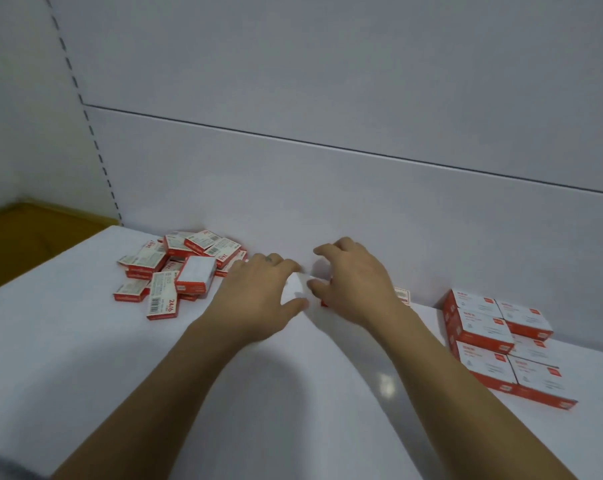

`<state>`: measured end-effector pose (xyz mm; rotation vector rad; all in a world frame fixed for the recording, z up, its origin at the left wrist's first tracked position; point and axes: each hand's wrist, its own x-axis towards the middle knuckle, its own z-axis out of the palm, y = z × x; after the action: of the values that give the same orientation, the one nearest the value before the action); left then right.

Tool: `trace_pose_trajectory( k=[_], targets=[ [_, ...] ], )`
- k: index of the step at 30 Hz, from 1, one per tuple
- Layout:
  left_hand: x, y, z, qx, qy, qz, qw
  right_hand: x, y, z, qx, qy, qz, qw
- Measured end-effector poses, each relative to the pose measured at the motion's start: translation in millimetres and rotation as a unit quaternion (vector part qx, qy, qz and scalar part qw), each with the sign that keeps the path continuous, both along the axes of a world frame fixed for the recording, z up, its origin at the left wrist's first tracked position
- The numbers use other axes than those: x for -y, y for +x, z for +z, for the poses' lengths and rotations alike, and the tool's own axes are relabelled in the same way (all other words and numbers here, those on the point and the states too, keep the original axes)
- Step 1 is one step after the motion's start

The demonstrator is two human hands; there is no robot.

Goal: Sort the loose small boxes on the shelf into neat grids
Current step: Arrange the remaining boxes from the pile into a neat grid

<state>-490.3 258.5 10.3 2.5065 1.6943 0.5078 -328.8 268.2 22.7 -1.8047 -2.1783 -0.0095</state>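
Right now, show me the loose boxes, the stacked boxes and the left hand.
loose boxes (197, 271): head view, a white box face.
stacked boxes (485, 323): head view, a top face.
left hand (255, 289): head view, its back.

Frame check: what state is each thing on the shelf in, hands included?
loose pile of small boxes: jumbled, overlapping, unsorted.
larger boxes: aligned in a neat block, right side.
white box: between both hands, left fingers and thumb around it.
left hand: grips the white box.
right hand: fingers bent over partly hidden boxes; grip unclear.
barcode box: flat, mostly hidden by right wrist.
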Motion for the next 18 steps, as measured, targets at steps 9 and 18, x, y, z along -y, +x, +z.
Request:
trace_pose_trajectory(
  k=[9, 18],
  targets=[
    [31.3, -121.3, -7.2, -0.043, -0.007, 0.200, 0.979, 0.5, -119.0, 2.0, -0.011, 0.038, 0.167, 0.985],
    [63.9, -179.5, -20.0, -0.023, -0.015, 0.271, 0.962, 8.7, -194.7, -26.0, 0.059, 0.012, 0.183, 0.981]
  ],
)
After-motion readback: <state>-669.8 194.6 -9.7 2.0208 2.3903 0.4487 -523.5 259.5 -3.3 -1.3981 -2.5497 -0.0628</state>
